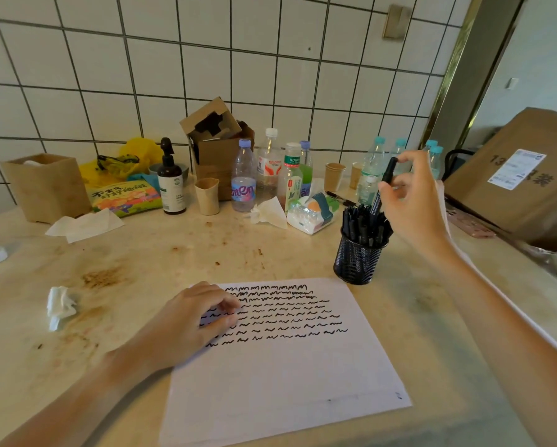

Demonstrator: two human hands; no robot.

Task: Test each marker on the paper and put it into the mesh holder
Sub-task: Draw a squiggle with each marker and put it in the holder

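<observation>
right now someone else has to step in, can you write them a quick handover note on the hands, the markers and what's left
Left hand: fingers loosely curled, resting on the paper, holding nothing.
Right hand: fingers pinch a capped black marker, held tilted just above the holder.
Holder: stands off the paper's far right corner, already crowded with black markers.
Done: the top half of the paper is covered in rows of black squiggles.
Left: drop this marker into the holder. No loose markers show by the paper, though one pen lies among the bottles; check whether it belongs to the job.
</observation>
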